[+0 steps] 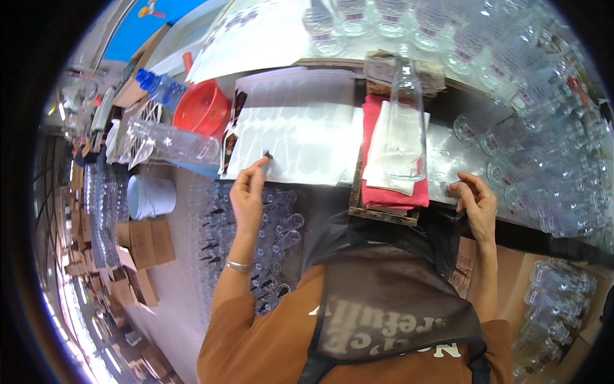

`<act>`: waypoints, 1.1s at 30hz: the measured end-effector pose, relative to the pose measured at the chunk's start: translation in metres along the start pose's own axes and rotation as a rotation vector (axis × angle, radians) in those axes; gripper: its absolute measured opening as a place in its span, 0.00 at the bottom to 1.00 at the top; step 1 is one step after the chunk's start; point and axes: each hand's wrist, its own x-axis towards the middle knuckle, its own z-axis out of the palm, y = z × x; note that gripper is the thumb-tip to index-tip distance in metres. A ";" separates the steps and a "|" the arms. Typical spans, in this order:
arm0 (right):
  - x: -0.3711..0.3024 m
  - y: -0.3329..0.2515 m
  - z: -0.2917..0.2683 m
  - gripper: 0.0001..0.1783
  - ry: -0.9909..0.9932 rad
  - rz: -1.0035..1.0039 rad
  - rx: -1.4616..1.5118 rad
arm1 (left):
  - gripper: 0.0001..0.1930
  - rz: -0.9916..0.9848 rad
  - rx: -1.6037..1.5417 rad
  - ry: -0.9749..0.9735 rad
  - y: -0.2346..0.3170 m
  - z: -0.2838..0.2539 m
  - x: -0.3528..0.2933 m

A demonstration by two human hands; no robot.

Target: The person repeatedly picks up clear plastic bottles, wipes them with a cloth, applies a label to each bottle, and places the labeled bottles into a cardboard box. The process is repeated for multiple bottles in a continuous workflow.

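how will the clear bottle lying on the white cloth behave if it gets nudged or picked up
The clear bottle may roll if pushed sideways, as its body looks rounded, though the white cloth beneath could slow it. Being see-through and glass-like, it is probably stiff and breakable. Its smooth, shiny surface might be slippery.

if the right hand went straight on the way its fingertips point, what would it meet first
Going left, the right hand would most likely meet the clear bottle lying on the white cloth. Depth is unclear, so it might brush the red cloth first or pass above both.
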 end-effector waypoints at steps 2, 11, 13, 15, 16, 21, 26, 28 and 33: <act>0.002 0.000 -0.001 0.16 0.010 0.011 0.020 | 0.11 -0.318 -0.431 -0.117 0.015 0.009 0.020; 0.016 -0.024 0.021 0.16 -0.021 -0.104 -0.051 | 0.03 0.674 -0.056 -0.560 0.155 0.144 0.051; 0.017 -0.025 0.021 0.16 -0.022 -0.112 -0.052 | 0.03 0.905 0.066 -0.628 0.158 0.153 0.048; 0.018 -0.026 0.018 0.16 -0.030 -0.101 -0.051 | 0.05 0.979 0.177 -0.647 0.144 0.157 0.044; 0.019 -0.027 0.017 0.16 -0.036 -0.097 -0.051 | 0.06 1.006 0.206 -0.654 0.141 0.155 0.042; 0.039 -0.044 0.023 0.17 -0.089 -0.077 -0.020 | 0.06 0.970 0.157 -0.664 0.143 0.150 0.033; 0.071 -0.081 0.047 0.33 -0.206 -0.089 0.012 | 0.15 0.690 0.095 -0.526 0.143 0.170 0.048; 0.070 -0.093 0.056 0.37 -0.227 -0.143 -0.157 | 0.22 0.653 0.134 -0.499 0.138 0.176 0.050; 0.067 -0.088 0.060 0.38 -0.196 -0.223 -0.199 | 0.28 0.676 0.200 -0.484 0.132 0.185 0.050</act>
